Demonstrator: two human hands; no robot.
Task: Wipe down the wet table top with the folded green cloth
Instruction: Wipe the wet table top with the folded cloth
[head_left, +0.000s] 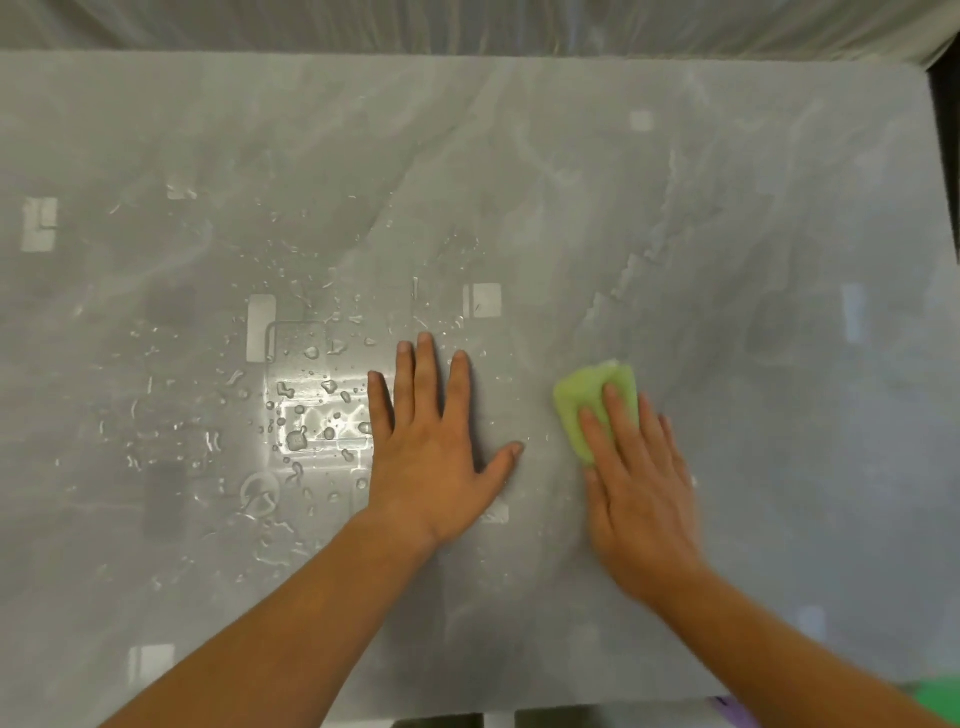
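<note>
The grey marble-look table top (675, 218) fills the view. Water drops and small puddles (311, 415) lie on its left-centre part, left of my hands. The folded green cloth (584, 397) lies on the table right of centre. My right hand (639, 483) presses flat on the cloth, fingers covering its near half. My left hand (431, 447) rests flat on the table beside the wet patch, fingers spread, holding nothing. The surface around the cloth looks mostly dry.
A pale draped sheet (467, 26) hangs behind the table's far edge. The table's right edge meets a dark gap (945, 156). At the bottom right corner a bit of green and purple (935, 696) shows past the near edge.
</note>
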